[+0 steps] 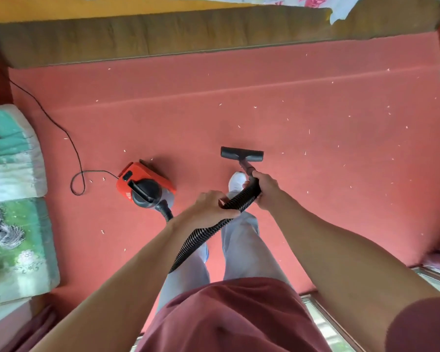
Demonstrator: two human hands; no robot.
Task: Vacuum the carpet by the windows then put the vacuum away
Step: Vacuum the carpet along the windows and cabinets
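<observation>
Evidently for steering, the right hand (pixel 264 190) grips the hose (pixel 201 240) just behind the floor nozzle (pixel 241 153) at frame centre. The left hand (pixel 212 205) curls round its slack, and the canister vacuum (pixel 144 185) sits left of centre on the carpet (pixel 315 97).

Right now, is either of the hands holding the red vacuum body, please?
No, the left hand and right hand both grip the hose, while the body sits on the carpet.

2 hands (pixel 214 203) (pixel 263 190) gripping vacuum hose (pixel 241 200)
</observation>
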